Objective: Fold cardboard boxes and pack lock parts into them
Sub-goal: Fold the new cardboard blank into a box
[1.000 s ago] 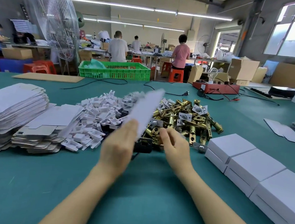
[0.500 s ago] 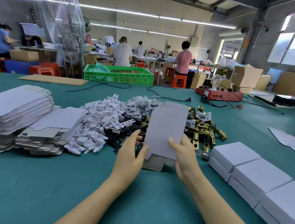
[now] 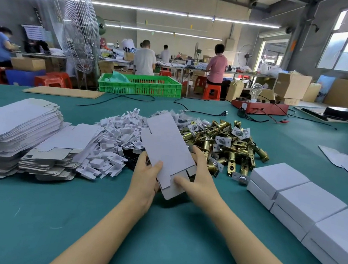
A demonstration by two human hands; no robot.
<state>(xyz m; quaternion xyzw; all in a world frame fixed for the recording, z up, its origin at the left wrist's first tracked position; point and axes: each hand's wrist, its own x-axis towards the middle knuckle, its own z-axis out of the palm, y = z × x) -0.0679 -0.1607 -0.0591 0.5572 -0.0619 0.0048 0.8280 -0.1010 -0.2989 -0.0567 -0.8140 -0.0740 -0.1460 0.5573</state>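
Cardboard in hand: we hold one flat white box blank above the green table, tilted, its far end leaning over the parts piles.
Left hand: our left hand grips the blank's near left edge, thumb curled onto the top face, fingers hidden beneath.
Right hand: our right hand grips the near right side, thumb pressed on the bottom flap, fingers wrapped behind the panel.
Step in hand: we judge this the start of folding; the blank is still flat and no wall stands up yet.
Next move: it calls for pushing the side panels square along the creases, then tucking the near flap shut, with both hands keeping the sheet off the table.
Blank supply: the stack of unfolded blanks sits at far left, well apart from our hands.
Inserts: a heap of white plastic inserts lies just beyond our left hand.
Lock parts: the pile of brass latch bolts lies just beyond our right hand, within easy reach for packing.
Finished boxes: closed white boxes are stacked in a row at right, so we judge the job well underway.
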